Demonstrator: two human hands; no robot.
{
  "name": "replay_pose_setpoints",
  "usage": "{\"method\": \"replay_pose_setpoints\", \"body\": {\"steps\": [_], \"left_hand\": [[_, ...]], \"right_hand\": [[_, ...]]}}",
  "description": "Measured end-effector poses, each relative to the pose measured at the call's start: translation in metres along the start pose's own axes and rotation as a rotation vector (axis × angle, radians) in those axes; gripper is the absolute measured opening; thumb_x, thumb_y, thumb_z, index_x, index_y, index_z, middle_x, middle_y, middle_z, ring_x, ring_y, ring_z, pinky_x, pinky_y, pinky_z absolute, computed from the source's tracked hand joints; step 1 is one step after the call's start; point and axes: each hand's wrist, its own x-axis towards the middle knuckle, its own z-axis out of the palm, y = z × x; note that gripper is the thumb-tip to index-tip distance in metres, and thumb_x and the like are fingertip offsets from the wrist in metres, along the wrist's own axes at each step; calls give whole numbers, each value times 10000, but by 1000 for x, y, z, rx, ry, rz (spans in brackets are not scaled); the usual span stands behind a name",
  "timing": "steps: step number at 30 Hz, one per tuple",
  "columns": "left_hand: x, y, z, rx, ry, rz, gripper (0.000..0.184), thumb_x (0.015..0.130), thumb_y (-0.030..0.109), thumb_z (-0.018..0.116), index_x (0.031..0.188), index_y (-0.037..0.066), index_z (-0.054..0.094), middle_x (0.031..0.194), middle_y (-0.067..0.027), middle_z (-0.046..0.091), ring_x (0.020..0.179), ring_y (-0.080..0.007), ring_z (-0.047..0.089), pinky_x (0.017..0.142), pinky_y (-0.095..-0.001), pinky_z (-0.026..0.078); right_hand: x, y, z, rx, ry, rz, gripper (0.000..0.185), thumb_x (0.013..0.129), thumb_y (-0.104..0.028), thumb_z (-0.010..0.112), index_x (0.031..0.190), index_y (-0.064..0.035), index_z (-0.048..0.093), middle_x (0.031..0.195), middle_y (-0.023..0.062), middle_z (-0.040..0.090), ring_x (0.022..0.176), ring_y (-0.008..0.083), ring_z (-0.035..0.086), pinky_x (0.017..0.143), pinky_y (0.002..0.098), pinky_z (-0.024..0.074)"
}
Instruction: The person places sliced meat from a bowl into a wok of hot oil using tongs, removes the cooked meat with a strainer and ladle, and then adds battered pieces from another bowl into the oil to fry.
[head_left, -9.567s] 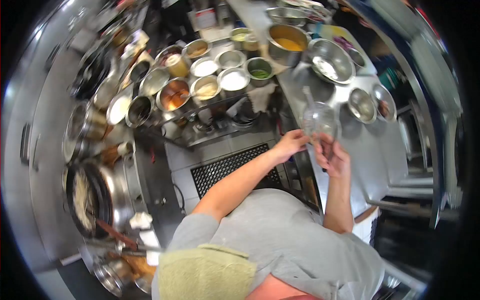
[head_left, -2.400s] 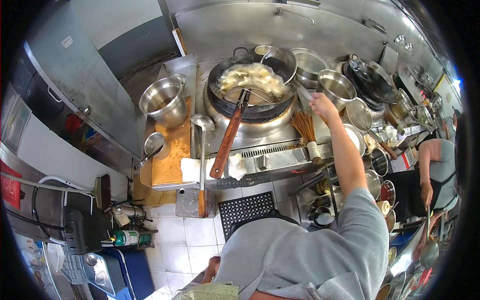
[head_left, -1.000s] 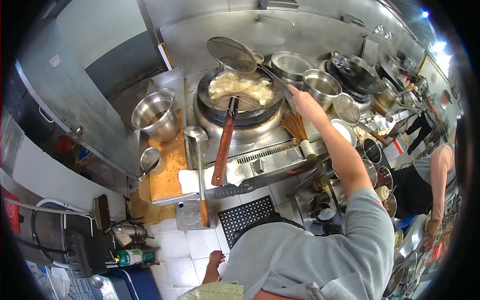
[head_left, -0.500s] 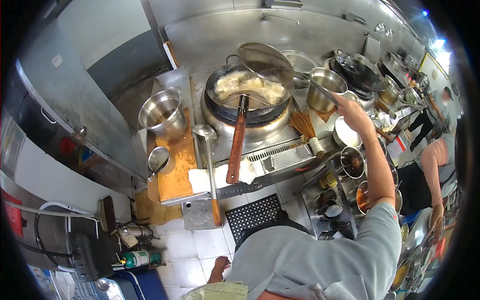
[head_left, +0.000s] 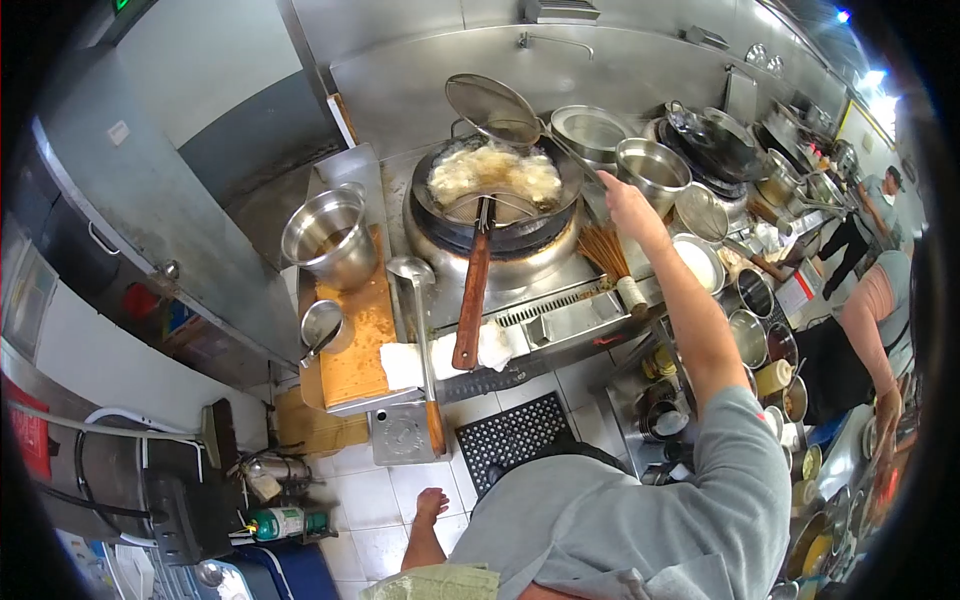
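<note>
My right hand [head_left: 634, 208] is closed around the handle of a round mesh strainer [head_left: 492, 108]. The strainer is tilted above the far side of a wok [head_left: 424, 205] on the burner. Pale, bubbling pieces of food [head_left: 490, 172] float in the wok's oil. A second mesh skimmer lies in the near side of the wok, its wooden handle [head_left: 473, 300] pointing toward me. My left hand [head_left: 431, 503] hangs low beside my body over the tiled floor, holding nothing, with its fingers loosely apart.
A ladle [head_left: 421, 330] rests beside a white cloth [head_left: 402, 366]. Left stand a metal pot [head_left: 328, 238] and a small cup [head_left: 322, 325]. Right are a bamboo brush [head_left: 610, 262], another pot [head_left: 652, 170] and several containers. A co-worker [head_left: 868, 320] stands far right.
My right hand has moved left, and the strainer has shifted left and slightly up, uncovering more of the frying food. My left hand has risen a little, fingers spreading.
</note>
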Motion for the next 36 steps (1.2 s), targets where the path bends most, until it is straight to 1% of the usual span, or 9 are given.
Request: {"method": "replay_pose_setpoints", "body": {"steps": [4,6,10,20,25,28,30,32,36], "left_hand": [[-7,-29,25,118,-27,-129,201,902,193,491,1049,94,587,887,-76,629,807,-201,637,598,-361,543],[-15,-40,37,614,-117,-1,193,888,199,499,1003,94,612,894,-79,644,836,-199,642,632,-365,545],[-15,-72,49,826,-178,207,202,879,214,508,991,93,624,917,-86,653,862,-212,644,671,-376,542],[-13,-82,41,1510,-139,631,229,856,251,528,961,89,652,972,-104,675,927,-245,650,768,-403,535],[-27,-56,18,1228,-83,613,224,874,253,528,991,95,635,948,-97,666,885,-250,651,727,-401,535],[-19,-50,14,741,-94,400,189,882,196,516,1013,97,609,890,-67,650,808,-199,646,626,-354,530],[-15,-45,15,552,-97,210,189,883,190,514,1016,92,605,884,-70,646,802,-196,646,627,-349,533],[-11,-42,14,480,-103,93,189,884,185,511,1019,88,601,879,-73,643,796,-194,646,629,-345,535],[2,-44,11,583,-174,36,190,886,174,507,1025,78,594,868,-78,637,785,-188,645,632,-336,541]], "right_hand": [[6,0,6,187,-112,-11,491,796,9,507,1286,-9,482,928,248,632,899,355,617,803,399,476],[16,11,32,231,-157,-15,473,806,-9,519,1278,-11,494,964,252,632,909,342,619,813,390,474],[23,27,59,174,-145,73,416,826,-16,506,1242,-6,516,1030,275,614,1012,381,590,867,421,465],[55,47,50,5,100,-27,451,790,30,471,1241,32,493,975,298,605,955,405,594,830,461,475],[66,48,22,-310,-279,-64,426,795,-20,481,1217,14,524,959,247,643,943,378,623,853,444,494],[59,45,-42,-256,-300,-26,402,826,-54,500,1222,-6,542,1094,223,623,1001,338,616,880,414,478],[52,46,-72,-247,-275,29,427,823,-21,486,1244,-60,548,1032,225,641,935,355,634,822,417,492],[45,44,-86,-313,-176,-101,443,821,-9,477,1257,-59,532,992,234,644,915,361,636,817,428,492],[29,27,-64,-214,-133,-45,433,824,-13,471,1252,-44,528,997,241,639,964,373,617,861,432,481]]}}
